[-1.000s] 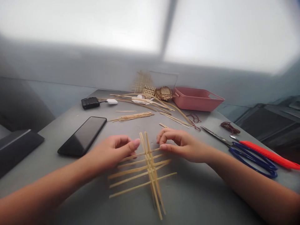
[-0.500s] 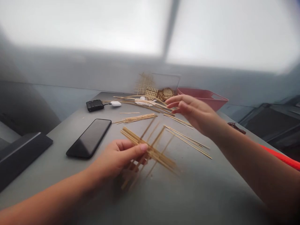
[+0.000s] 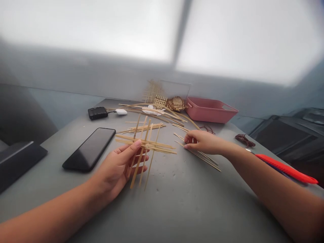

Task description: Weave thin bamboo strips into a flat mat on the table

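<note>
One phone (image 3: 89, 149) lies on the table (image 3: 174, 209), left of the left hand (image 3: 118, 165), which pinches a lattice of crossed strips (image 3: 147, 145) between thumb and fingers; farther right, the right hand (image 3: 202, 141) curls, fingertips at loose sticks (image 3: 210, 164), its grip unclear.

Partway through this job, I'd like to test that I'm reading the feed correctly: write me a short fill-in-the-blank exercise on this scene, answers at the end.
1. The left hand holds the crossed strips with its ____ laid over the front.
2. The right hand is at the loose strips, which lie to the ____ of the crossed strips in the picture.
3. The plastic bin at the far side is coloured ____.
4. The phone lies with its ____ facing up.

Missing words: thumb; right; pink; screen.
</note>
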Motion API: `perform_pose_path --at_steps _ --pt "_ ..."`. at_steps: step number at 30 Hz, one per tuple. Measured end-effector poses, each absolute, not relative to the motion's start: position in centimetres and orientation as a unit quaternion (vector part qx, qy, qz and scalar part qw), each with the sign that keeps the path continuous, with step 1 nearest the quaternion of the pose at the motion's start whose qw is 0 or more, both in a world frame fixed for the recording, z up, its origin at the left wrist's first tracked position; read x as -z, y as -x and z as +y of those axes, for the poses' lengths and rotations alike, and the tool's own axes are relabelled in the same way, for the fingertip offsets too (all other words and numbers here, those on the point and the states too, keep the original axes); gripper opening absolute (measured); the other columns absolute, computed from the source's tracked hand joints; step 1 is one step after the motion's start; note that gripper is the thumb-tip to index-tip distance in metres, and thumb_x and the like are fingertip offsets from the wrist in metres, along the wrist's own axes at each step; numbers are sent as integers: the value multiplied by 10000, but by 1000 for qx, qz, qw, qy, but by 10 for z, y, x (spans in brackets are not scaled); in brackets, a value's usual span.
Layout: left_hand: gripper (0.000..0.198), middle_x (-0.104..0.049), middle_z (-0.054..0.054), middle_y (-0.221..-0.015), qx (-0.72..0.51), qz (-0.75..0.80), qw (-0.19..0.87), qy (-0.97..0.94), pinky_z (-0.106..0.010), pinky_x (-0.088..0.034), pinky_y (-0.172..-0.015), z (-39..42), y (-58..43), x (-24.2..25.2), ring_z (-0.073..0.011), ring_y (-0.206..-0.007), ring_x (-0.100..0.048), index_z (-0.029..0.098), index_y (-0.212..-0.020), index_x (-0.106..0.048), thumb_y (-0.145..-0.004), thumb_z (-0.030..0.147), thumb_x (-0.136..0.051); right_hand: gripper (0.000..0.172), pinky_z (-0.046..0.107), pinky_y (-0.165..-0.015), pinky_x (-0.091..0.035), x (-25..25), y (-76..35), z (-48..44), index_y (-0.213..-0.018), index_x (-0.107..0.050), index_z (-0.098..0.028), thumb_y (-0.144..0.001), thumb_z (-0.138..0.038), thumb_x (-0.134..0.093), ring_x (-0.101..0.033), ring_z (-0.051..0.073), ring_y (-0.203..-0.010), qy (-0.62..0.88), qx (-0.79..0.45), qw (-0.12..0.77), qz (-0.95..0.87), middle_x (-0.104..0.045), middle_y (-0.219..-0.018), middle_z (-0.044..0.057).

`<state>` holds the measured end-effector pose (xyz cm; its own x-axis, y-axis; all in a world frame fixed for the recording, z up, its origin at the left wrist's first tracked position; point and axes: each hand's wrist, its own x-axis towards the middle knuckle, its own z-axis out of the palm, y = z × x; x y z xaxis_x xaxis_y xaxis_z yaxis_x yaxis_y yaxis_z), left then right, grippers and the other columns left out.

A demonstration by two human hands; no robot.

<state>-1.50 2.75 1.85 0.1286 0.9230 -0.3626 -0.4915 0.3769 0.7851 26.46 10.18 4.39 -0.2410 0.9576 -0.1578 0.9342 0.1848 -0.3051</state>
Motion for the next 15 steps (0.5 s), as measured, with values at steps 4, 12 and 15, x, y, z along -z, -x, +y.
perform_pose_path --at_steps 4,12,15 --pt "324 -711 -27 -704 -484 420 728 -243 -256 -633 -525 32 19 -19 -133 -592 -697 150 -765 -706 -996 111 -482 135 305 -669 -440 -39 -269 106 -857 -638 -213 -828 -322 -563 -630 226 -826 637 -143 36 -756 -702 -928 62" --pt "306 -710 -39 -694 -472 415 740 -242 -263 -637 -536 32 19 -20 -140 -587 -698 130 -762 -704 -984 95 -496 102 283 -656 -435 -32 -263 111 -809 -618 -202 -843 -277 -558 -637 212 -811 628 -133 28 -766 -714 -885 58" --pt "288 -711 -39 -699 -473 411 741 -242 -258 -638 -547 32 18 -19 -136 -596 -699 132 -778 -710 -980 93 -509 106 276 -614 -415 -31 -250 102 -744 -607 -202 -833 -231 -557 -636 212 -780 614 -131 20 -778 -714 -835 54"
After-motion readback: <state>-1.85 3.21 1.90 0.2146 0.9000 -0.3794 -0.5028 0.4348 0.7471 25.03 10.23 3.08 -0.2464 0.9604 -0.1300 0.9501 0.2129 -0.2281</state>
